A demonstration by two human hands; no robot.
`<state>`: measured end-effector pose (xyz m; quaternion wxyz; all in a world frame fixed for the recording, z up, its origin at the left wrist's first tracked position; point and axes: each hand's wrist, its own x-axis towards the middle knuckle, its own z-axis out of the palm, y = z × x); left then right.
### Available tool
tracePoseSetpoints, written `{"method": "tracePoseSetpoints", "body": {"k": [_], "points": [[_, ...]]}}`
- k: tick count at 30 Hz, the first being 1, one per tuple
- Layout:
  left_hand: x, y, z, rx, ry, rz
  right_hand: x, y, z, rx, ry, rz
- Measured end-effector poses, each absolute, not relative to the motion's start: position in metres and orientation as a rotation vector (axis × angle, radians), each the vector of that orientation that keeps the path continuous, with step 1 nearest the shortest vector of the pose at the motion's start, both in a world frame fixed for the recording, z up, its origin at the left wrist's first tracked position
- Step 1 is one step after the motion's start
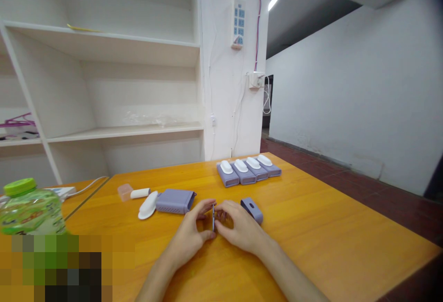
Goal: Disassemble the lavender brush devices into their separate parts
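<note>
Between my two hands stands a thin, flat, greyish plate, seen almost edge-on. My left hand is closed on its left side, fingers at the top and thumb at the bottom. Fingertips of my right hand pinch it from the right; its face is hidden. Just beyond the right hand lies a short purple-grey cap with an oval hole. Left of my hands a purple-grey rectangular case rests on its side, its open end facing right. A white oval piece lies against its left end.
Several purple-grey cases with white oval tops sit in a row at the back of the wooden table. A white cylinder and a pinkish clear box lie left. A green-lidded jar stands at far left.
</note>
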<state>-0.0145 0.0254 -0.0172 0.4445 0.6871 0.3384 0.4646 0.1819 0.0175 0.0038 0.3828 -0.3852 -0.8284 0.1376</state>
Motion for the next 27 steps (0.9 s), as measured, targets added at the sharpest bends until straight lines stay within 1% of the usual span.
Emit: {"method": "tracePoseSetpoints", "body": {"k": [5, 12, 21, 27], "points": [[-0.012, 0.028, -0.021, 1.714, 0.833, 1.137, 0.181, 0.019, 0.003, -1.060, -2.093, 0.360], [-0.014, 0.029, -0.026, 1.855, 0.926, 1.121, 0.183, 0.024, 0.002, -1.053, -2.027, 0.598], [-0.009, 0.015, -0.011, 2.033, 1.047, 1.104, 0.185, 0.027, -0.001, -1.027, -1.901, 0.772], [-0.007, 0.014, -0.010, 2.100, 1.054, 1.145, 0.186, 0.032, -0.002, -0.902, -1.854, 1.014]]}}
